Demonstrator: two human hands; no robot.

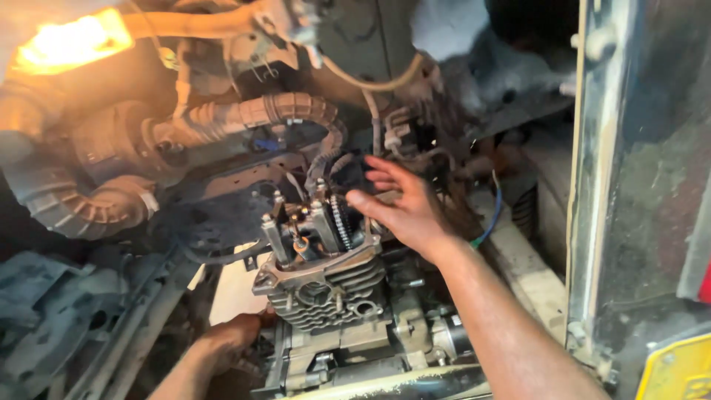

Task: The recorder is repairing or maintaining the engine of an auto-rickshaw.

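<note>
A finned metal engine cylinder head sits open in the middle, with its cam chain and rocker parts exposed on top. My right hand hovers just right of the chain, fingers spread, thumb near the head's upper edge, holding nothing. My left hand reaches in low at the left and rests against the engine's lower left side; its fingers are partly hidden, so its grip is unclear.
Ribbed rubber hoses and a corrugated cable sleeve run above and left. A lit lamp glows top left. A blue wire hangs right. A dirty metal panel rises at the right.
</note>
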